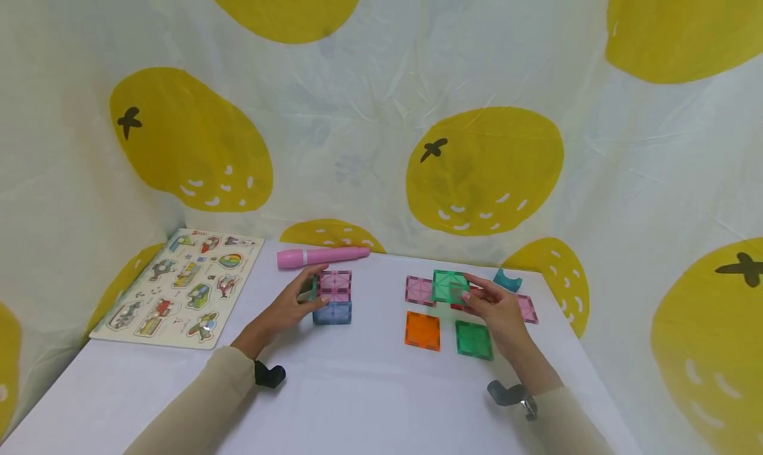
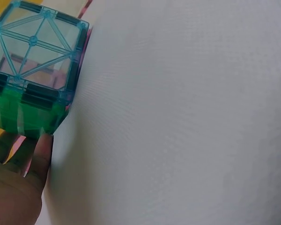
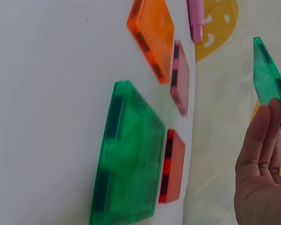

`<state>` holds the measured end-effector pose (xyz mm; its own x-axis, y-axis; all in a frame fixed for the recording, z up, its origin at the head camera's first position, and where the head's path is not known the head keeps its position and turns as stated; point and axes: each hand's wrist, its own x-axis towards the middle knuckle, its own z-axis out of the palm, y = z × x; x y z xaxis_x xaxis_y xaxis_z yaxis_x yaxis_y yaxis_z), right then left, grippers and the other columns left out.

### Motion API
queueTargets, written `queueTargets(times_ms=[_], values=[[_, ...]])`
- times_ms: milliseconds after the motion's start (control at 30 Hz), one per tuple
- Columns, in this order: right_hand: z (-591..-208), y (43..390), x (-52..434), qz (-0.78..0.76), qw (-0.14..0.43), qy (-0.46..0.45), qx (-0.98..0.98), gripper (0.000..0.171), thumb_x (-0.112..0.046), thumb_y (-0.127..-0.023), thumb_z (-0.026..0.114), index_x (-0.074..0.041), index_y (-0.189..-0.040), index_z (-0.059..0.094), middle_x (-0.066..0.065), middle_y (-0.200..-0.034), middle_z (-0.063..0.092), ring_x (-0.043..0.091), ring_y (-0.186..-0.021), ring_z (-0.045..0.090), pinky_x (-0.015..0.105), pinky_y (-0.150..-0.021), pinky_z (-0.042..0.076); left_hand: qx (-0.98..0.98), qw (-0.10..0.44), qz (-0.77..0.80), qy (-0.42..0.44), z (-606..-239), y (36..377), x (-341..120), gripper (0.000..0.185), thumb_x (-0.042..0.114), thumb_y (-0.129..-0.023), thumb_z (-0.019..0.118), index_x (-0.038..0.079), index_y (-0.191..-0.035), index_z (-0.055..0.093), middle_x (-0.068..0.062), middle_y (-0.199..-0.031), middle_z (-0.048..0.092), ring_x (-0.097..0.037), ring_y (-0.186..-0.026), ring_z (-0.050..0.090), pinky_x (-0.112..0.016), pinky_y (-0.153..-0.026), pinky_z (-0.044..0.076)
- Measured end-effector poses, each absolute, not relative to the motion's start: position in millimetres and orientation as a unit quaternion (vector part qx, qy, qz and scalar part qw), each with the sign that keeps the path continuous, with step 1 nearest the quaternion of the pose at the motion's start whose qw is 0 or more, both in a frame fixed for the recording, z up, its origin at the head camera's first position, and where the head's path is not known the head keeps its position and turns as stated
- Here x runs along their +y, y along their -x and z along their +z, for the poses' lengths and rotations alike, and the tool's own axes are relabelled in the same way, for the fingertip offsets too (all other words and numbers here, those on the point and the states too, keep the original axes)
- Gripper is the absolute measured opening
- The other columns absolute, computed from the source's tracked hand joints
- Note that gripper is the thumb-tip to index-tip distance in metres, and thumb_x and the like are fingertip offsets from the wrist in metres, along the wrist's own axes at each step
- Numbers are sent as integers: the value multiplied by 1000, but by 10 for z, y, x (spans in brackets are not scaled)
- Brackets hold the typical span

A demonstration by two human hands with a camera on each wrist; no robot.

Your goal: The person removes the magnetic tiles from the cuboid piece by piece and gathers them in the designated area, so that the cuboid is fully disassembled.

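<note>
Tiles lie across the white tabletop (image 1: 369, 389) in the head view. The left hand (image 1: 292, 306), left of centre, has its fingers curled round the side of a small tile cube (image 1: 332, 298) with a pink top and a blue front face. The right hand (image 1: 497, 309), right of centre, pinches a green tile (image 1: 450, 286) lifted above the tabletop. Below it lie an orange tile (image 1: 422, 330) and a second green tile (image 1: 473, 339); a pink tile (image 1: 420, 291) sits just left of the held one. A pink pen (image 1: 322, 257) lies behind the cube, and a picture puzzle board (image 1: 179, 286) lies at the far left.

In the left wrist view, the cube fills the upper left, and fingertips (image 2: 37, 154) touch its green side from below.

In the right wrist view, straight fingers (image 3: 264, 136) at the right edge press against the held tile, raised clear of the flat tiles at centre.
</note>
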<state>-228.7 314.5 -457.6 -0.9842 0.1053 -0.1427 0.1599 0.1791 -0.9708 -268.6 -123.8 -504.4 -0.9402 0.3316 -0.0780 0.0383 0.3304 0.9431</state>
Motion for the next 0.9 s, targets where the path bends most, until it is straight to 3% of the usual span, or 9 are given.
queueTargets(times_ms=[333,633,900], values=[[-4610,2119,3441,-653,-4,-54,756,56,-22,-92,72,-10,-143,53,-2,-93,64,12,-84,70,28,-84,60,806,126,567,-111,-5009,2673,-1215,62,36,-95,67,54,-145,33,6,-163,23,-36,-151,21,-66,-118,23],[-4599,1941,3706,-631,-1,-101,769,60,-29,-90,73,-15,-145,53,-3,-99,61,11,-88,69,25,-85,59,805,133,568,-108,-5022,2684,-1226,66,38,-94,68,47,-149,32,2,-164,22,-38,-150,23,-68,-117,22],[-4580,1826,3925,-610,7,-123,783,64,-34,-90,73,-19,-147,50,-6,-98,64,13,-92,71,22,-84,59,802,133,572,-111,-5005,2684,-1216,63,35,-95,68,54,-144,33,2,-162,24,-37,-150,24,-64,-118,27]])
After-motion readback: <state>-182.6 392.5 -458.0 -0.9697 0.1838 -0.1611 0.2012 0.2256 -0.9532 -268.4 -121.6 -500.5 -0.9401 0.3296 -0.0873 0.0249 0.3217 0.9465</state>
